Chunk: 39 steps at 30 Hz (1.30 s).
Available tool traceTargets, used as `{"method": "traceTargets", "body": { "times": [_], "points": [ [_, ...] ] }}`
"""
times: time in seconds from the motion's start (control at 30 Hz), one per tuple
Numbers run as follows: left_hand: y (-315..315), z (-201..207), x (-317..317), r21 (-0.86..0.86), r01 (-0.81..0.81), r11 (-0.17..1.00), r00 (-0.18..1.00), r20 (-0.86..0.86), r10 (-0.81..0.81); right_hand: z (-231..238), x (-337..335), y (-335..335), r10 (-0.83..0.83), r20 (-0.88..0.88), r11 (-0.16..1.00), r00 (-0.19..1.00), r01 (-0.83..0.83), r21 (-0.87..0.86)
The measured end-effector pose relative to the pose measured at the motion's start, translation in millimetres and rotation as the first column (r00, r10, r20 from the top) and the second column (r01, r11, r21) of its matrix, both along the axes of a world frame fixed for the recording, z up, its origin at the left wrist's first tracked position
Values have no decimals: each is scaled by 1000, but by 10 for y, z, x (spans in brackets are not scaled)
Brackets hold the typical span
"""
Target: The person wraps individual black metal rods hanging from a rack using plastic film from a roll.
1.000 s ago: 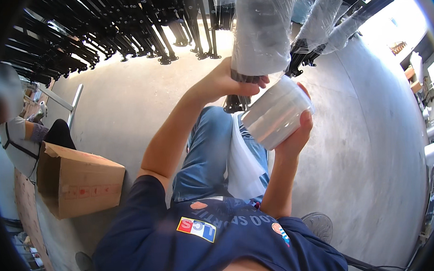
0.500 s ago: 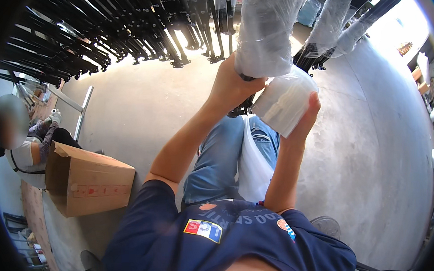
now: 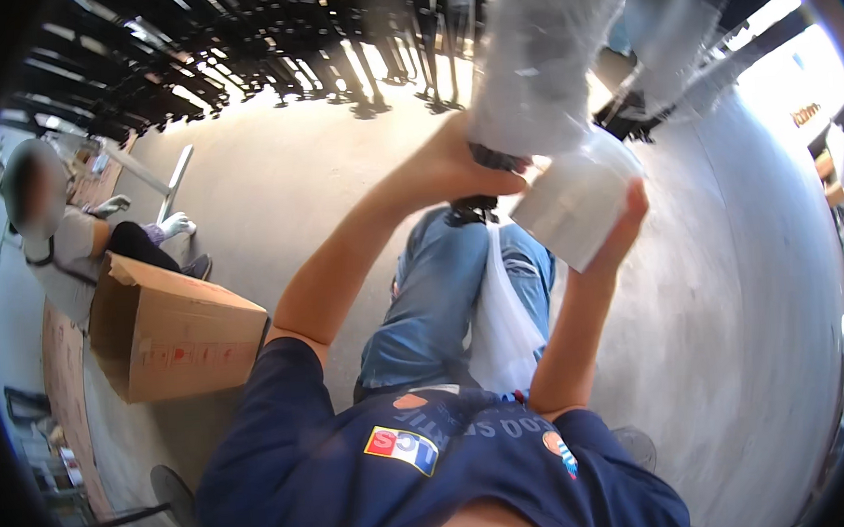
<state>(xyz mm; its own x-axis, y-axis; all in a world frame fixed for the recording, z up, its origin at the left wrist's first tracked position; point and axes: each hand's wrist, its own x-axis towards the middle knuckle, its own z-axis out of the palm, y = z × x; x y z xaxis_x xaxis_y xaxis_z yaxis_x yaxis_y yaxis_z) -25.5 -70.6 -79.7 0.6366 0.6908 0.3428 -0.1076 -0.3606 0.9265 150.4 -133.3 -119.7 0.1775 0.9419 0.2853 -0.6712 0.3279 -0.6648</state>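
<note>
A bundle of dark metal bars [image 3: 536,73], wrapped in clear plastic film, stands up in front of me with its dark lower end showing. My left hand [image 3: 450,170] is closed round that end. My right hand [image 3: 625,227] grips a roll of clear stretch film [image 3: 573,211] from its right side, thumb along the edge. The roll is tilted and sits close against the lower right of the bundle. Film seems to run from the roll up onto the bundle, but blur hides exactly where.
Rows of black metal frames [image 3: 264,51] stand across the far side. Another film-wrapped bundle [image 3: 665,46] leans at the far right. An open cardboard box [image 3: 195,340] lies on the floor at left, beside a seated person [image 3: 64,256] wearing gloves. White material [image 3: 504,345] hangs between my legs.
Both my hands, the roll and the bundle end have shifted slightly right in the picture. The seated person's gloved hands have moved apart and lower.
</note>
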Motion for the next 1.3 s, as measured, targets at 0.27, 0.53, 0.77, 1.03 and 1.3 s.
{"method": "traceTargets", "body": {
  "times": [0.27, 0.53, 0.77, 1.03, 1.3],
  "points": [
    [-22, -26, 273, 280, -145, 949, 989, 42, 139, 10, 102, 62, -428, 163, 871, 889, 454, -186],
    [79, -154, 211, 173, -311, 935, 947, 146, 288, -82, 31, 52, 382, -20, 923, 924, -380, 63],
    [35, 22, 122, -45, 22, 999, 954, 299, -8, -185, 10, 154, -237, 229, 939, 944, 283, -194],
    [-26, -36, 357, -30, -297, 954, 885, 367, 287, -92, 6, 48, -207, 92, 931, 974, 224, -286],
    [70, -93, 312, 12, -412, 911, 859, 340, 383, 3, -199, -72, -153, 69, 948, 986, 166, -272]
  ]
}}
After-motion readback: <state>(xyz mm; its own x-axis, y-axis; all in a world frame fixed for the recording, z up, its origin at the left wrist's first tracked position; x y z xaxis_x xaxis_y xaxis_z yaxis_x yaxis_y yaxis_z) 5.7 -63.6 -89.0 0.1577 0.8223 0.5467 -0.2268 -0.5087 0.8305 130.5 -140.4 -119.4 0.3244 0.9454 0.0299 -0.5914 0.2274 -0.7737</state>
